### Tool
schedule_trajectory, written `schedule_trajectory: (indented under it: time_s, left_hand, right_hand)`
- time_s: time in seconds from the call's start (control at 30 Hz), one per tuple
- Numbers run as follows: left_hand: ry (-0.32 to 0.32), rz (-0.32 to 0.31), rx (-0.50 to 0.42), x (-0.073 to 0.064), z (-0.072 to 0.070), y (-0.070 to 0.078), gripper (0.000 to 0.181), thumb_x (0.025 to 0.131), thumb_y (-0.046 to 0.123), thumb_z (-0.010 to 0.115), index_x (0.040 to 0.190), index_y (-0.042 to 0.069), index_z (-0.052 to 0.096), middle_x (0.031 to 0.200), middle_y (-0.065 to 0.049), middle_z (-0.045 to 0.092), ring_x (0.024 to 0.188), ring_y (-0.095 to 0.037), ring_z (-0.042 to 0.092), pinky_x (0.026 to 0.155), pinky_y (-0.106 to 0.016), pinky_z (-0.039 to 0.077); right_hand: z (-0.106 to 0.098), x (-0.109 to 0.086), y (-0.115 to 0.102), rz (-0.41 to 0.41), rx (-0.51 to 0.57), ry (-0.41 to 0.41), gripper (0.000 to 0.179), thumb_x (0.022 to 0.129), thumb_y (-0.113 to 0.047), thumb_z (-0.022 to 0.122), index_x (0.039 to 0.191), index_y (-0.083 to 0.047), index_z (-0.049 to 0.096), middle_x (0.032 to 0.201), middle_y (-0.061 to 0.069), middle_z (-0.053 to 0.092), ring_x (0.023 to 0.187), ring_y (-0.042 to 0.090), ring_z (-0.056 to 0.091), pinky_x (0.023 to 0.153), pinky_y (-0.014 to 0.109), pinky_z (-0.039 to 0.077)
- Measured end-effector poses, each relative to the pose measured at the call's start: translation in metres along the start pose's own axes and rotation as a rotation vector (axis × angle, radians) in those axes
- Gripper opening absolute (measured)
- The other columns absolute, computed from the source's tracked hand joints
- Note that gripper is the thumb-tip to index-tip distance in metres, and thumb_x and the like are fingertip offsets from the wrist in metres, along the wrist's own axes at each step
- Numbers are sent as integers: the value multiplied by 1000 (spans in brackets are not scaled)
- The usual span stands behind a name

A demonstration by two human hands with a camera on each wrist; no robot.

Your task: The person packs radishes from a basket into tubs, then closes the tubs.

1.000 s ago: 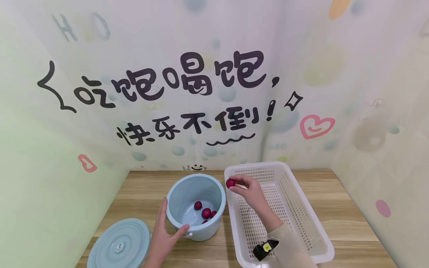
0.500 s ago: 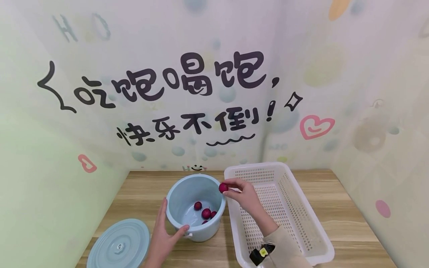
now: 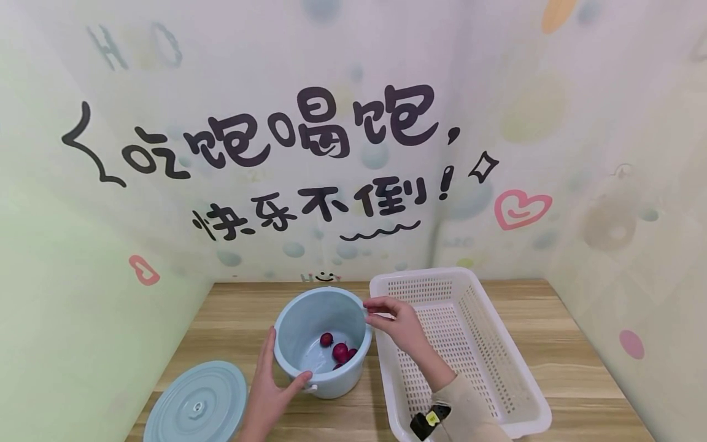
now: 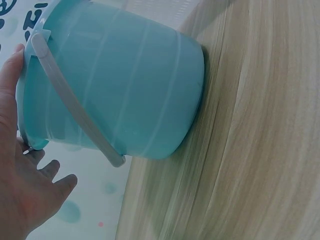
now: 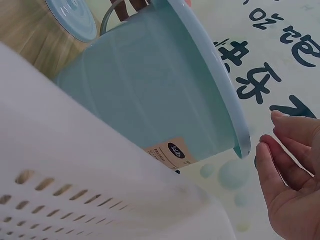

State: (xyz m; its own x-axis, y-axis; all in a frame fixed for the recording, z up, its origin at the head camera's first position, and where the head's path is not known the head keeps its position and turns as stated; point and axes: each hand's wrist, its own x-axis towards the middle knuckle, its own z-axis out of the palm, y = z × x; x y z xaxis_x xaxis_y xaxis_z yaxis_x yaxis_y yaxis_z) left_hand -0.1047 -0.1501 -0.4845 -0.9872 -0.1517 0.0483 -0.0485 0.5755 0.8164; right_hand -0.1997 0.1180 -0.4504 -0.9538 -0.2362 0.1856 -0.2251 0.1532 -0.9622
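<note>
A light-blue bucket stands upright with several small round dark-red radishes on its bottom. My left hand holds the bucket's left side at the rim. In the left wrist view, the left thumb lies against the rim near the white handle, and the other fingers are partly behind the rim. My right hand is at the bucket's right rim, over the basket's edge. No radish shows between its fingers in the head view; in the right wrist view, the fingertips are slightly apart.
A white perforated plastic basket stands right of the bucket, close beside it. To the left, the round blue lid lies on the wooden table. Behind the table rises a wall with printed lettering.
My right hand has moved left from above the basket to the bucket's rim, carrying a radish, and has let it go. The left hand stays on the bucket.
</note>
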Motion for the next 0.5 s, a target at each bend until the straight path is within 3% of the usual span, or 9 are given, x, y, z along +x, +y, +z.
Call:
schedule_trajectory:
  time_s: [0.2, 0.5]
  left_hand:
    - [-1, 0, -3, -1, 0, 0, 113, 80, 53, 79, 162, 30, 5, 169, -14, 11, 152, -47, 16, 117, -69, 25]
    - [-12, -13, 1, 0, 0, 0, 114, 79, 55, 78, 162, 30, 4, 169, -13, 10, 152, -47, 16, 117, -70, 25]
  right_hand:
    - [-7, -2, 3, 17, -18, 11, 29, 89, -7, 72, 118, -4, 70, 120, 19, 71, 113, 32, 67, 89, 17, 56]
    - [-21, -10, 8, 41, -44, 29, 30, 89, -13, 74, 118, -5, 70, 119, 16, 71, 112, 30, 67, 90, 17, 55]
